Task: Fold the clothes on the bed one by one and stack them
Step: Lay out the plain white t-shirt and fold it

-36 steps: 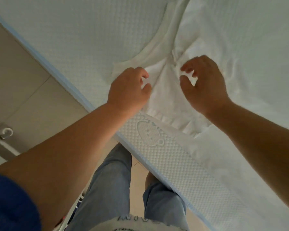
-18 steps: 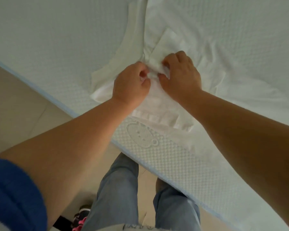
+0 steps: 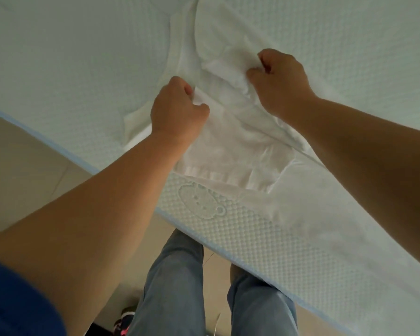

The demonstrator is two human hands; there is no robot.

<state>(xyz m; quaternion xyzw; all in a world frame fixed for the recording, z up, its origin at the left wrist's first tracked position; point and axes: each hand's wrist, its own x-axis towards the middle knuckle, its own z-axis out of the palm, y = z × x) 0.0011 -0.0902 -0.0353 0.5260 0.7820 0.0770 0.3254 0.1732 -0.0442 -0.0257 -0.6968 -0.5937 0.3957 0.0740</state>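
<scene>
A white garment lies crumpled near the front edge of the bed, its hem toward me. My left hand is shut on a fold of the white garment at its left side. My right hand pinches a bunched fold of the same garment further right and further back. The cloth between both hands is stretched into a ridge. A cream-coloured strip of the fabric runs away toward the top of the view. Part of the garment is hidden under my forearms.
The mattress has a white quilted cover with a light blue edge and an embossed bear mark. Beige floor tiles lie to the left. My jeans-clad legs stand against the bed edge, a shoe below.
My hands were open above the garment, then closed together on it. Now they have pulled apart, the right hand going right and back, stretching the fold between them.
</scene>
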